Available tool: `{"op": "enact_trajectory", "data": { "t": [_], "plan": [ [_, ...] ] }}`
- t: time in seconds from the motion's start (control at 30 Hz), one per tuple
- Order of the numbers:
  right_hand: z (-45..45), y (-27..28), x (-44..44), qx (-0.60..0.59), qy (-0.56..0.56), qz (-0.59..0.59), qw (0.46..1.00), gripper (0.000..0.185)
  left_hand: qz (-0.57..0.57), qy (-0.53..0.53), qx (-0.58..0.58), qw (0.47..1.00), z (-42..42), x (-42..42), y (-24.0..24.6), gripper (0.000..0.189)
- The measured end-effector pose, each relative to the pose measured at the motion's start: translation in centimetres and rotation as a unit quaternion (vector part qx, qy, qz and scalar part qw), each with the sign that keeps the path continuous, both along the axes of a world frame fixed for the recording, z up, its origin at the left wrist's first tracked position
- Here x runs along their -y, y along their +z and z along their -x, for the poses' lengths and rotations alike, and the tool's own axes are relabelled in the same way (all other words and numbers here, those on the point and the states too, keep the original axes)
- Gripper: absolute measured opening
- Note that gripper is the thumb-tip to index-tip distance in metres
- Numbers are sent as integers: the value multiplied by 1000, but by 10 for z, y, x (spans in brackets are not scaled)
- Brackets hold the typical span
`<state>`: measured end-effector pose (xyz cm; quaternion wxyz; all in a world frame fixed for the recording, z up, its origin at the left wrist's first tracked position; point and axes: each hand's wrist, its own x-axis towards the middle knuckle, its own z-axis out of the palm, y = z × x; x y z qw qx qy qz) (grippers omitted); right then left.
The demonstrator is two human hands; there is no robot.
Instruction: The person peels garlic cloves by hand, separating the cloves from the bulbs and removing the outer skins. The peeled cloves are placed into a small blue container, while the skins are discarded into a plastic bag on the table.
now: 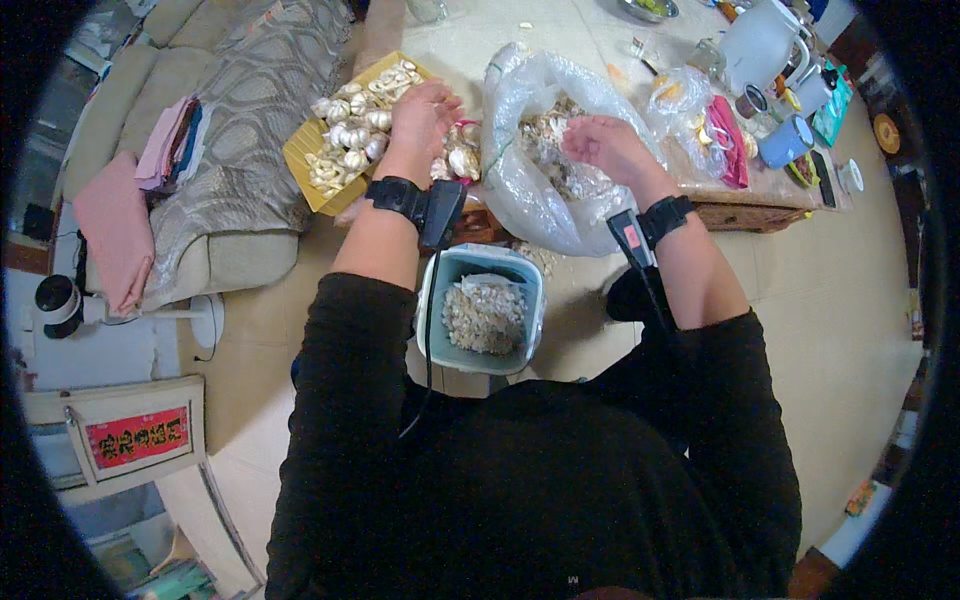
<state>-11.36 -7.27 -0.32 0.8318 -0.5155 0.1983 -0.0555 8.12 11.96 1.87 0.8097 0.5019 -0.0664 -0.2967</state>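
Note:
My left hand [426, 118] is over the right edge of a yellow plastic basket [300, 161], its fingers pointing right. Whole garlic bulbs [352, 135] and loose cloves [326, 174] lie in the basket. Between basket and bag, more garlic [463, 160] sits with some pink netting around it. My right hand [609, 148] hovers over the opening of a bubble-wrap bag [517, 199], which holds dry garlic skins [553, 127]. The fingers of both hands are bent, and whether anything small is between them cannot be made out.
Below the table [465, 34] stands a pale bin [540, 300] with peelings in it. Right of the bag are a plastic bag [679, 101], a pink cloth [727, 142], a blue cup [786, 142], a white pitcher [761, 45] and a phone [823, 180]. A sofa [255, 255] is at left.

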Motion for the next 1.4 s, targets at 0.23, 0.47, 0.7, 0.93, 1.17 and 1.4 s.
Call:
{"op": "enact_trajectory", "data": {
  "t": [0.23, 0.47, 0.7, 0.93, 1.17, 1.4],
  "plan": [
    [16, -6, 7, 15, -7, -8, 1000, 21, 6, -4, -43, 999, 50, -12, -16, 12],
    [55, 13, -11, 38, -16, 39, 998, 29, -32, 40, -46, 998, 98, -48, 16, 13],
    [94, 25, -33, 6, -19, 32, 999, 28, -26, -18, -49, 998, 125, -50, 17, 14],
    [109, 26, -35, 4, -30, 21, 999, 21, -38, -43, -32, 998, 135, -37, 5, 17],
    [104, 12, -32, -27, -42, 31, 998, 26, -16, -80, -43, 996, 153, -23, -10, 24],
    [71, -11, -9, -22, -46, 54, 997, 23, -5, -183, 22, 983, 133, 22, -29, 34]
  ]
}}
